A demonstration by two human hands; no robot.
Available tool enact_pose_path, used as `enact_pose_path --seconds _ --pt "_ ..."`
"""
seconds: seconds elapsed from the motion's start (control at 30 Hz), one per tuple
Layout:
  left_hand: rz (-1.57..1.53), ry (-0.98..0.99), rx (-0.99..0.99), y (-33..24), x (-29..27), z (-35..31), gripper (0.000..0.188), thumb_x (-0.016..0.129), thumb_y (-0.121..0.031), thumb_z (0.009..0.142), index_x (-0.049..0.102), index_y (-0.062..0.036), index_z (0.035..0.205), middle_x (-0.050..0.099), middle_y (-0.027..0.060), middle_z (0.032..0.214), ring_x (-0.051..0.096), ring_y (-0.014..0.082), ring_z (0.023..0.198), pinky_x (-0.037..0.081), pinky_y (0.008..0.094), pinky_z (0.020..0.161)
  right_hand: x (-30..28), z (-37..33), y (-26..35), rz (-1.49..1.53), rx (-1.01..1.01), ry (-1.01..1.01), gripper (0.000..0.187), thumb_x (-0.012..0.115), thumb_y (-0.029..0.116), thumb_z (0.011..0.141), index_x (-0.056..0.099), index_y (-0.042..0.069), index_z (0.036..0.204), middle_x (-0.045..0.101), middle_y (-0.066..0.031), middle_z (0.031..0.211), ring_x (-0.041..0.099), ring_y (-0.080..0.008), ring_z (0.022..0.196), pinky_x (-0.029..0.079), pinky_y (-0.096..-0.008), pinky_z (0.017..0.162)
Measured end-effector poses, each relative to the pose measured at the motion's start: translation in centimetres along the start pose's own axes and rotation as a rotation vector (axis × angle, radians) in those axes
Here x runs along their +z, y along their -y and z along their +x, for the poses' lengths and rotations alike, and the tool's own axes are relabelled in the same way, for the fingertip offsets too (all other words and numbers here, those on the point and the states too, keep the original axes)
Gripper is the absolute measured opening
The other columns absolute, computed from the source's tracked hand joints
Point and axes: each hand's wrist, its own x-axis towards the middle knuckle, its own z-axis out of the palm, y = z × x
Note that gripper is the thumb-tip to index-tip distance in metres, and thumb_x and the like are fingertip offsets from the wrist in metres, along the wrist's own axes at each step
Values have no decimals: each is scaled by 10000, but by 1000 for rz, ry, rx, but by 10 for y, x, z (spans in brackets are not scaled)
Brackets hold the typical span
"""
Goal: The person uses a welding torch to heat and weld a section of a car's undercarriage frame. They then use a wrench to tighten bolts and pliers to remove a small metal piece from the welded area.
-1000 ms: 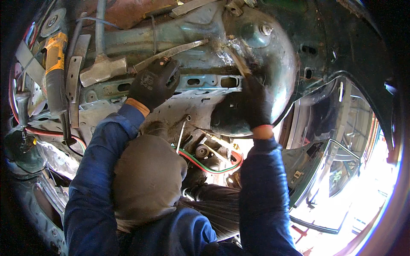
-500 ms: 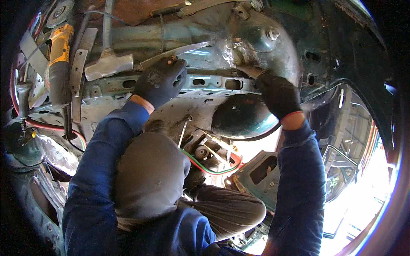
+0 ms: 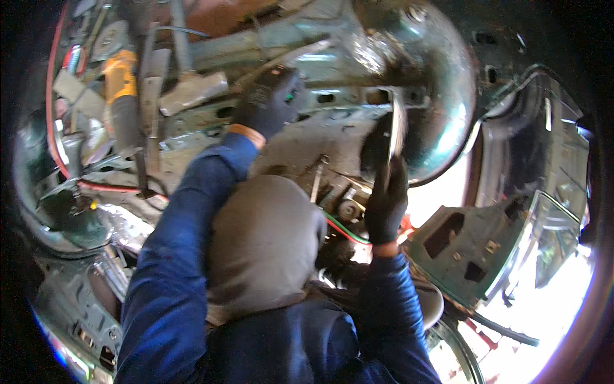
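My left hand (image 3: 272, 99), in a black glove, is closed beside the lip of a dark green car body panel (image 3: 275, 48). A small green spot shows between its fingers; what it holds, if anything, I cannot make out. A curved metal strip (image 3: 310, 50) lies just beyond that hand. My right hand (image 3: 387, 201), also black-gloved, is closed round a narrow flat tool (image 3: 396, 125). The tool points up and away, its pale edge and brownish side smeared by motion. It overlaps the panel's holed lip and the dark rounded housing (image 3: 441, 137) in view; contact cannot be told.
On the left lie a yellow-and-black power tool (image 3: 121, 80), a hammer (image 3: 195, 93), flat metal bars (image 3: 151, 109) and a disc (image 3: 110, 40). A red hose (image 3: 109, 187) runs below them. My bent grey-clad knee (image 3: 265, 243) rises between my arms. A wrench (image 3: 318, 179) and a green panel (image 3: 457, 249) are beyond.
My right hand has come down and back from the panel, and the flat tool now shows, pointing upward. My left hand stays closed by the lip. The whole view has shifted.
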Motion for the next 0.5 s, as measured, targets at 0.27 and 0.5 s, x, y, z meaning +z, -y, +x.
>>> enact_pose_path --seconds 0.27,0.5 --pt "-43 -61 -29 -4 3 6 214 699 -228 998 750 -47 1100 752 237 1005 722 452 909 578 529 826 115 -179 -15 1495 813 126 539 427 163 1176 308 45 1687 425 -158 1697 422 -312 1547 294 -445 1319" --pt "-217 18 -128 -48 -5 -27 231 657 -234 1029 731 -32 1114 737 263 1047 706 469 982 567 528 864 90 -187 -64 1074 729 300 547 503 178 1137 367 38 1649 485 -171 1643 466 -311 1511 329 -441 1295"
